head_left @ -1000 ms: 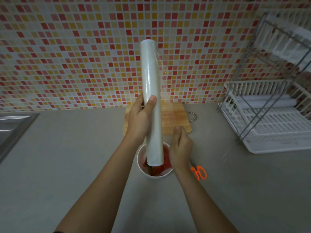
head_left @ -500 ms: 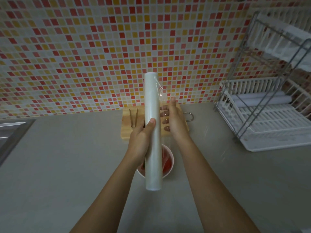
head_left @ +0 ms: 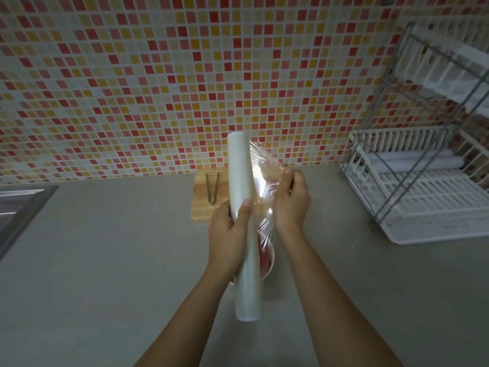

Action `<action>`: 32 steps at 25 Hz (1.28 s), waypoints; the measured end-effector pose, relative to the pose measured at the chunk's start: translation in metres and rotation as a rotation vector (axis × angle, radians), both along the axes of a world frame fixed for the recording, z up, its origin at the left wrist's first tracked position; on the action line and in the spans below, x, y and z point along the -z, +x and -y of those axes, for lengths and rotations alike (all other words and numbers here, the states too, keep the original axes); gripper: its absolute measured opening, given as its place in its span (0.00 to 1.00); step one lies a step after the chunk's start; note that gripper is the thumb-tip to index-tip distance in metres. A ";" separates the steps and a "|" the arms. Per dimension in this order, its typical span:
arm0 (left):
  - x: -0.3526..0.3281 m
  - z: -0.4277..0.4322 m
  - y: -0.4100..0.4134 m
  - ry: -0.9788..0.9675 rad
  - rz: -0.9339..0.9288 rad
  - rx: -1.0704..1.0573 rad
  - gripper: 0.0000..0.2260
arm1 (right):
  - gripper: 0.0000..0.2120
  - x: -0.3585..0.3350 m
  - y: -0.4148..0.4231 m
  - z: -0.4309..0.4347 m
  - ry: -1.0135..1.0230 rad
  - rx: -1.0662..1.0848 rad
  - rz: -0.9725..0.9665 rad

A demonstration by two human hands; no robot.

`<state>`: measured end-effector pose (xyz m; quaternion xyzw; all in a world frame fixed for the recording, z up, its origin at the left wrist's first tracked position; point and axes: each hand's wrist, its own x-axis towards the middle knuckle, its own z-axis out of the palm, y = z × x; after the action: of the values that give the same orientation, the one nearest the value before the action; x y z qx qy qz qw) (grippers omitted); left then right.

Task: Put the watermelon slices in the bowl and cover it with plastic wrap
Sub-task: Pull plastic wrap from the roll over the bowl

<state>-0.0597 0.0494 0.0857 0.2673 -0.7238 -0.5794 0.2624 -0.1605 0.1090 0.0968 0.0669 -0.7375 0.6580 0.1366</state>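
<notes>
My left hand [head_left: 229, 234] grips the wrap roll [head_left: 242, 213] over the bowl [head_left: 267, 260] of watermelon at the desk's centre, my right hand [head_left: 291, 200] pinches the film [head_left: 264, 178] at 3 o'clock, which, judging by its wrinkles, could bunch, cling to itself or tear if pulled unevenly.

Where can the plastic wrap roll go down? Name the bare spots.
Bare counter between the sink and the left hand; more between the right hand and the dish rack. Crowded: cutting board with tongs, and bowl beneath the roll.
</notes>
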 end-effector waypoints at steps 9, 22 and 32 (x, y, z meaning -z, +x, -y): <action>0.017 0.012 -0.002 0.409 0.147 0.031 0.22 | 0.13 0.039 -0.021 -0.016 0.068 -0.036 0.118; 0.058 0.021 0.017 0.353 0.329 0.003 0.20 | 0.15 0.138 -0.024 -0.031 0.213 -0.029 0.355; 0.068 0.045 0.028 0.240 0.419 -0.075 0.18 | 0.15 0.143 -0.023 -0.029 0.239 -0.060 0.361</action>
<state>-0.0322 0.0045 0.0179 0.4375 -0.6781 -0.5831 0.0942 -0.1834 0.1382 -0.0464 -0.0145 -0.8203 0.5711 -0.0261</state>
